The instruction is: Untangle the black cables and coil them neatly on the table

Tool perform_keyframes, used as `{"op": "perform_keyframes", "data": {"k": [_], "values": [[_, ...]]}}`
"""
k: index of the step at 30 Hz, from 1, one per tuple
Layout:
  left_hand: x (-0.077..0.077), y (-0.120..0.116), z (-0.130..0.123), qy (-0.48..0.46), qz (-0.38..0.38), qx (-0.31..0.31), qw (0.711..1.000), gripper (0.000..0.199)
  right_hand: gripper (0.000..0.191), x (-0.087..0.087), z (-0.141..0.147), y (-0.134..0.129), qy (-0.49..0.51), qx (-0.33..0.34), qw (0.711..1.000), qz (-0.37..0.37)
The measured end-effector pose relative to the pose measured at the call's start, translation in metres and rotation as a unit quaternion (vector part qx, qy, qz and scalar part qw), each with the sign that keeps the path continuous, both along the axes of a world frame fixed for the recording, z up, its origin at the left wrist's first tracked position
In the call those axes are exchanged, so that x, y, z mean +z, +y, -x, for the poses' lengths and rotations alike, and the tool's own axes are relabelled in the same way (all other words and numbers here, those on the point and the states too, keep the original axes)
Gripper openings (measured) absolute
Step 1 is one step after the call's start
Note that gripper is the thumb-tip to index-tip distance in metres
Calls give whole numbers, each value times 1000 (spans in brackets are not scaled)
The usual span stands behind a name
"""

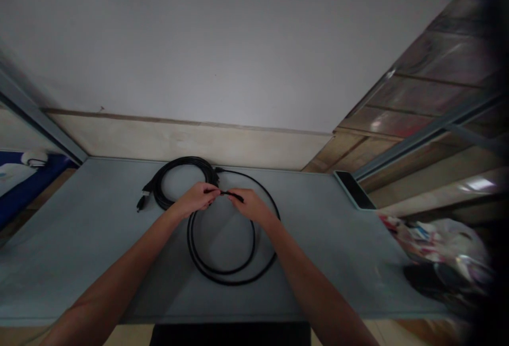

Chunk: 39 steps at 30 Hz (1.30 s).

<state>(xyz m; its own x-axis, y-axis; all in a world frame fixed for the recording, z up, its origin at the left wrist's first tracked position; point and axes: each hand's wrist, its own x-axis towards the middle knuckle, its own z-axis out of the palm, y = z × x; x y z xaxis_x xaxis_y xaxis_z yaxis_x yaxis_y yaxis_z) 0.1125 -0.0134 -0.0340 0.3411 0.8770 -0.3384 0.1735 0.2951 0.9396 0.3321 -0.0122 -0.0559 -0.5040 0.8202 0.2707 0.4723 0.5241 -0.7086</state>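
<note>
Grey tabletop (pixel 318 261), spread across the lower half of the frame; backed by a white wall panel (pixel 214 49) in the upper centre and edged by metal posts at the left and right. Black cable (pixel 234 283), one: laid in wide loops at the lower centre, upon the tabletop. Coiled cable (pixel 158 189), black, one: placed left of centre, beside the loops; whether both are one length cannot be told. Plugs (pixel 141 204), black: set at the coil's left edge. Left hand (pixel 199 196), at the centre: fingers pinched on a slim black cable end. Right hand (pixel 249 204), just right of it: fingers closed on a black connector (pixel 236 196), which is pointed towards the left hand's piece; whether the two are joined cannot be made out. Phone-like device (pixel 354 191), dark-faced, pale-edged: laid flat at the right. Plastic bags (pixel 453 242), blurred: heaped at the lower right.
</note>
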Motion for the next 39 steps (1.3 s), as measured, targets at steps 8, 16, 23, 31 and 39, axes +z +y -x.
{"op": "perform_keyframes", "data": {"k": [8,16,23,31,39], "values": [[-3,4,-5,-120,72,44,989,40,21,-10,0,3,-34,-82,996,-19],[2,6,0,-217,110,17,970,36,22,-6,-16,16,51,-232,971,-27],[4,12,11,-210,119,27,970,30,24,-2,-20,18,87,-171,973,129],[12,13,24,-169,149,-45,973,33,37,19,-7,-2,272,6,859,433],[7,1,1,-156,167,-85,970,39,39,8,0,-2,215,17,889,404]]}}
